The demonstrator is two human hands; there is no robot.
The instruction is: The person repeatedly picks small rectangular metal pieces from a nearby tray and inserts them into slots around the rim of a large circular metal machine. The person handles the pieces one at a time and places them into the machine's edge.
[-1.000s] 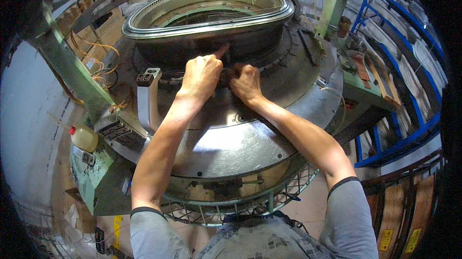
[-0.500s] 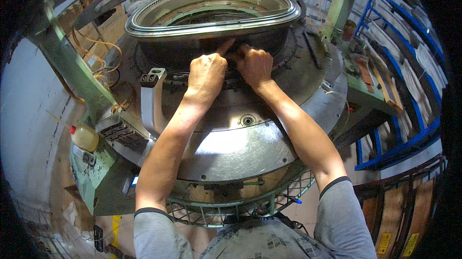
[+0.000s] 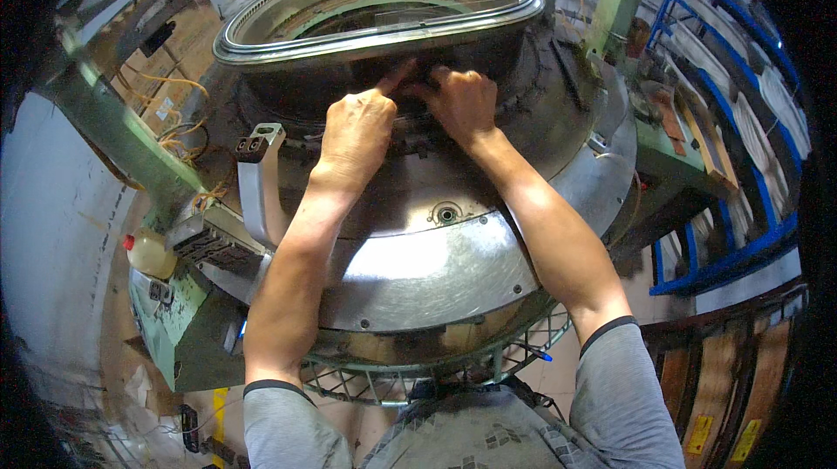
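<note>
1. Since the frame one second ago, the right hand (image 3: 464,103) has moved farther away from the person, toward the drum (image 3: 292,90); the left hand (image 3: 356,138) has stayed at about the same place.
2. Left fingers: the index finger (image 3: 394,80) points far and to the right, the others are curled in; I cannot tell whether they have hold of anything.
3. Right fingers: bent, with the tips in shadow in front of the drum; how far open they are and what they grip, if anything, I cannot tell.
4. The drum, dark and round, stands just beyond both hands, at the far middle of the machine, under a bright metal ring (image 3: 377,39).
5. Nearer lies a shiny plate (image 3: 427,282), with a round hole (image 3: 446,214) beside its far edge.
6. Left of the left forearm rises a metal handle (image 3: 255,186); farther left are orange cables (image 3: 179,131) and a red-capped bottle (image 3: 153,258).
7. To the right, a green bench (image 3: 667,153) carries wooden strips (image 3: 704,151); beyond its right end stands a blue rack (image 3: 724,261).
</note>
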